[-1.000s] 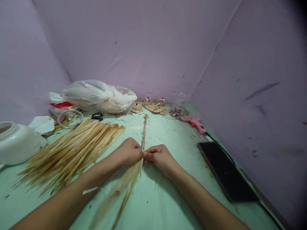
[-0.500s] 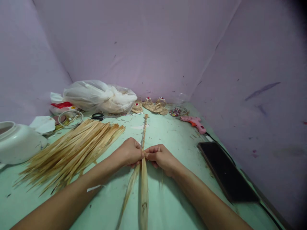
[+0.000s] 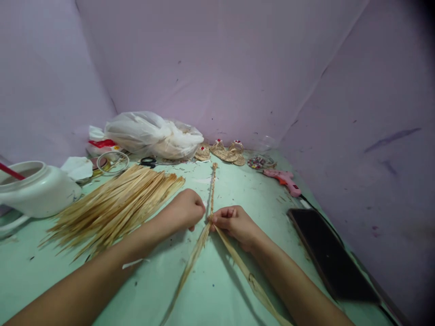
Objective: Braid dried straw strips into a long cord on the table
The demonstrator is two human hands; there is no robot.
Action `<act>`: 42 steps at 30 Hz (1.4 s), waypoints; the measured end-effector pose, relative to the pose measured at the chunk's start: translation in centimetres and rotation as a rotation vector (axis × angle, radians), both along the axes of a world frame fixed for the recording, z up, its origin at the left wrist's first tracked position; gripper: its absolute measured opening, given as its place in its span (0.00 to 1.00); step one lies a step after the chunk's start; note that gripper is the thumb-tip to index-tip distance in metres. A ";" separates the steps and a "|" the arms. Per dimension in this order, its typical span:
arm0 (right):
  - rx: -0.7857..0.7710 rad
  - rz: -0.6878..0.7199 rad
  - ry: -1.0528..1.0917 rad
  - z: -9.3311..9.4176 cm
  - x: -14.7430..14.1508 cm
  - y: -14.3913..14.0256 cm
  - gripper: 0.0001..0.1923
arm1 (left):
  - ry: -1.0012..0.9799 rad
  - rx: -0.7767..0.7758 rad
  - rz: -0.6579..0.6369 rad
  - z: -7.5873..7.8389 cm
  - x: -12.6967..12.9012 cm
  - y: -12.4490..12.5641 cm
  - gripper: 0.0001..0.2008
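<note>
A narrow braid of dried plant strips [image 3: 213,190] runs away from me along the table. Its lower end is pinched between the thumb and fingers of my right hand [image 3: 234,225]. Two loose strips fan out toward me from that point: a left strip [image 3: 190,267] and a wider right strip [image 3: 253,283] passing beside my right forearm. My left hand [image 3: 188,209] is curled closed just left of the braid, apart from it; what its fingers hold, if anything, is hidden. Left of that hand lies a spread pile of dried strips [image 3: 117,206].
A white pot [image 3: 50,194] stands at left. Behind are a tied plastic bag [image 3: 152,136], black scissors [image 3: 148,161], a ring-shaped roll [image 3: 113,163], small woven slippers [image 3: 224,153] and beads [image 3: 256,162]. At right lie a pink glue gun [image 3: 284,179] and a dark phone-like slab [image 3: 333,256].
My left hand has come away from the braid to the left. The wide strip has swung right. The whole view has shifted slightly, with most things now further right.
</note>
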State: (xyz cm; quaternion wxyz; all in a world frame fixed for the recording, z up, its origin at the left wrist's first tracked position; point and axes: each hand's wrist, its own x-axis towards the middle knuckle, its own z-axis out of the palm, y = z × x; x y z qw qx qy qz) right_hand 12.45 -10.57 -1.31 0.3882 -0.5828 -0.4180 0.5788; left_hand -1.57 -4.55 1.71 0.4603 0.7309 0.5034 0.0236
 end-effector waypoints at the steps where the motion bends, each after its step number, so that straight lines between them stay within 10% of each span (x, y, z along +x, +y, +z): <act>1: 0.010 0.011 0.008 0.0 0.1 0.0 0.07 | -0.039 -0.069 0.107 0.1 0.1 0.1 0.13; 4: 0.018 0.035 0.049 0.1 0.4 0.0 0.09 | -0.243 -0.390 0.236 0.3 0.5 -0.3 0.19; 8: 0.009 0.072 0.103 0.4 0.5 0.0 0.12 | -0.437 -0.680 0.096 -0.3 0.7 -0.8 0.07; 20: 0.298 0.074 -0.648 0.5 0.0 -0.6 0.09 | -0.115 -0.112 0.132 -2.2 1.0 -0.8 0.01; 26: 0.414 0.036 -1.026 1.4 -0.7 -1.6 0.07 | -0.212 -0.206 0.125 -1.5 1.2 -1.4 0.06; 42: 0.248 0.060 -1.219 2.8 -3.0 -3.2 0.08 | -0.281 -0.014 0.171 -3.4 1.6 -1.5 0.06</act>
